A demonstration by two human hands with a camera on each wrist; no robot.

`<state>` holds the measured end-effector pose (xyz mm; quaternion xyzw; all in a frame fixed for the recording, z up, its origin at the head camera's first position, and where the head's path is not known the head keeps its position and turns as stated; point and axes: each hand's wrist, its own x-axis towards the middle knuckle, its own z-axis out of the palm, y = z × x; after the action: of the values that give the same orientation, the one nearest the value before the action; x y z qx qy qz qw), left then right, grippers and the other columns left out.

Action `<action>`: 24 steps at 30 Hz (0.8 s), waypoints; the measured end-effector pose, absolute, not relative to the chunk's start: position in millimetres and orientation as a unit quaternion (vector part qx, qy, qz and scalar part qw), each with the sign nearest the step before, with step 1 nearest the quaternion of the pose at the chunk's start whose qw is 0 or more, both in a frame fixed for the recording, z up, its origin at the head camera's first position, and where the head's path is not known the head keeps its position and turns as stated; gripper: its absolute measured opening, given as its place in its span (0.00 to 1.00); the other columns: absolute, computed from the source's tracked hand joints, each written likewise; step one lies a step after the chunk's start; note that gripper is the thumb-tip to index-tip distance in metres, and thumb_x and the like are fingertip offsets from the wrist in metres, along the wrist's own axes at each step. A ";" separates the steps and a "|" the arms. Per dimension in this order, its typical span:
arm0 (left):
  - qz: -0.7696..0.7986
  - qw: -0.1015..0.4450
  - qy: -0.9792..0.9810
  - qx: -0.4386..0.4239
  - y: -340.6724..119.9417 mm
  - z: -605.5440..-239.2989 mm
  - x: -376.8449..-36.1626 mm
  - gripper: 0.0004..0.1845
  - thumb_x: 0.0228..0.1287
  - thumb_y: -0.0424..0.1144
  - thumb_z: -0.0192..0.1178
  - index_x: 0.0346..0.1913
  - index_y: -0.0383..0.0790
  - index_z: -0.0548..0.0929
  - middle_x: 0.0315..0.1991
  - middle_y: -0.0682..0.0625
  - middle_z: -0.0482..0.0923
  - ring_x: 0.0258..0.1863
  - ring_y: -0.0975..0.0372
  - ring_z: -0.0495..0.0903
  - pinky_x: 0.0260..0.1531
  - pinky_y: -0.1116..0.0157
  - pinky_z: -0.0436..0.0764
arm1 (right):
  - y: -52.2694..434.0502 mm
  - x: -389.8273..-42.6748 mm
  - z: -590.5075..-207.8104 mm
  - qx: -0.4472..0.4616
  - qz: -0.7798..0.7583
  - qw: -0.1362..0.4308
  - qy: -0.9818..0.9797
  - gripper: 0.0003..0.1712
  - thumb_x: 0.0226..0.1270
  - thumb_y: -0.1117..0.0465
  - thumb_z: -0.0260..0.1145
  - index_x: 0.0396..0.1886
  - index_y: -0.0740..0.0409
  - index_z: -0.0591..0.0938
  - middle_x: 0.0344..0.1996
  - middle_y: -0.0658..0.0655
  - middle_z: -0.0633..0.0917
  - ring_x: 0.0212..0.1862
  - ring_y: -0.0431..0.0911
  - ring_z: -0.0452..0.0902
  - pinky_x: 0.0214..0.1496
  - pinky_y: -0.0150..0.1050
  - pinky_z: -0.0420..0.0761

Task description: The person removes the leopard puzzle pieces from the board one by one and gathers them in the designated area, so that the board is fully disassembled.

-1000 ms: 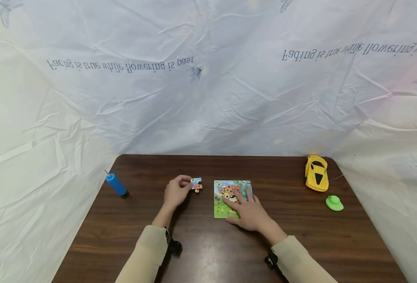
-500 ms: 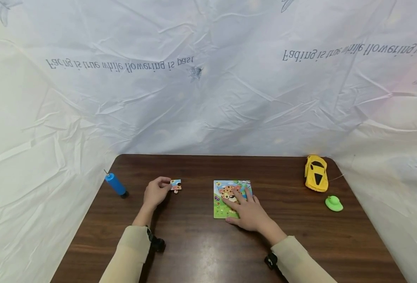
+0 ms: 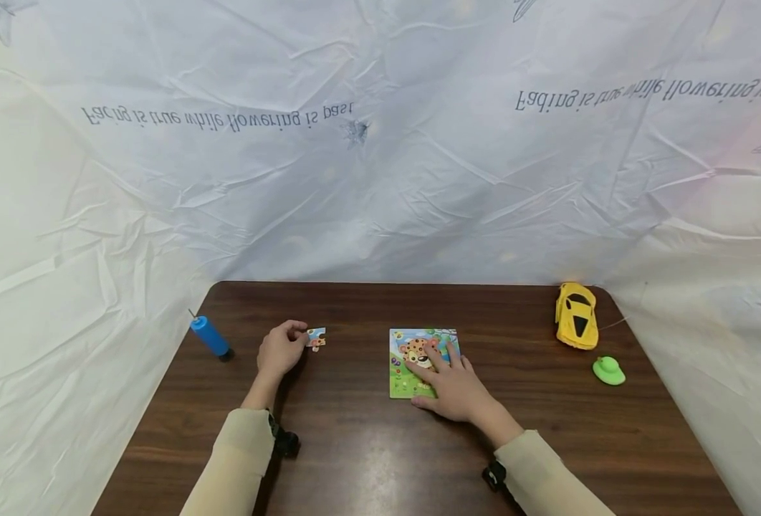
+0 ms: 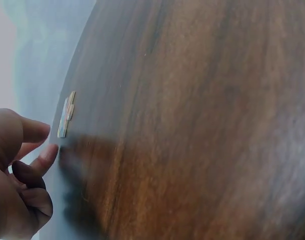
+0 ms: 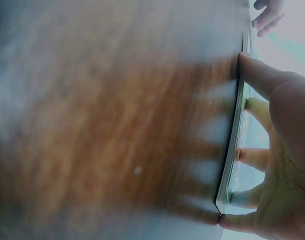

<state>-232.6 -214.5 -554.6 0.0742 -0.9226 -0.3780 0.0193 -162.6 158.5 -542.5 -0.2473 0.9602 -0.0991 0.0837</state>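
My left hand [image 3: 281,350] is beside a small puzzle piece [image 3: 317,338], printed blue with an orange spotted patch, on the left of the table. In the left wrist view, the piece [image 4: 66,116] lies flat on the wood, just beyond the thumb and index fingertips, which stand a little apart with a narrow gap to it. My right hand [image 3: 451,387] rests with spread fingers on a square puzzle board [image 3: 401,387] showing a cartoon leopard. Part of the picture is covered by that hand. From the right wrist, the fingertips [image 5: 241,155] touch the board's surface and edge.
A blue cylinder [image 3: 209,335] with a thin tip and black end stands tilted or lies at the table's left edge. At the right are a yellow toy car [image 3: 577,316] and a green toy duck [image 3: 609,370]. White printed cloth [image 3: 380,179] hangs behind the brown table [image 3: 367,459].
My left hand has moved left with the puzzle piece, away from the board, then only slightly further in the last half second. The right hand and board have stayed in place.
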 end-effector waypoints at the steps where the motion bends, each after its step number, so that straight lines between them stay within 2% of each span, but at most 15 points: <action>1: -0.378 0.024 -0.923 0.074 -213.2 -553.9 -232.4 0.13 0.75 0.44 0.62 0.56 0.45 0.87 0.41 0.51 0.84 0.31 0.56 0.79 0.32 0.56 0.72 | 158.4 -162.9 -542.6 -0.247 -0.098 0.084 0.960 0.40 0.73 0.31 0.61 0.81 0.33 0.67 0.81 0.63 0.56 0.78 0.76 0.43 0.69 0.74 0.59; 12: -0.385 0.057 -0.921 0.019 -178.1 -543.6 -223.2 0.13 0.72 0.44 0.66 0.54 0.44 0.88 0.39 0.55 0.85 0.32 0.60 0.82 0.27 0.59 0.73 | 168.0 -159.8 -544.6 -0.233 -0.135 0.079 0.960 0.43 0.71 0.32 0.64 0.82 0.35 0.65 0.83 0.61 0.49 0.78 0.76 0.40 0.69 0.75 0.57; 20: -0.382 0.048 -0.922 -0.037 -136.8 -540.5 -217.6 0.12 0.71 0.44 0.68 0.52 0.46 0.89 0.37 0.58 0.82 0.25 0.62 0.73 0.26 0.60 0.71 | 179.5 -154.1 -545.6 -0.213 -0.144 0.079 0.963 0.41 0.72 0.36 0.66 0.81 0.37 0.67 0.82 0.64 0.54 0.77 0.76 0.45 0.68 0.75 0.57; 24: -0.385 0.037 -0.920 -0.064 -114.2 -541.0 -218.7 0.11 0.71 0.44 0.69 0.51 0.47 0.89 0.34 0.59 0.82 0.27 0.63 0.75 0.30 0.60 0.73 | 180.4 -152.5 -543.1 -0.211 -0.147 0.086 0.963 0.38 0.74 0.38 0.65 0.79 0.39 0.70 0.81 0.66 0.55 0.78 0.76 0.45 0.70 0.73 0.57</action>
<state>-218.7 -114.2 -541.0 -0.0636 -0.9201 -0.3846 0.0372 -152.5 180.4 -543.1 -0.2110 0.9625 -0.1468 0.0865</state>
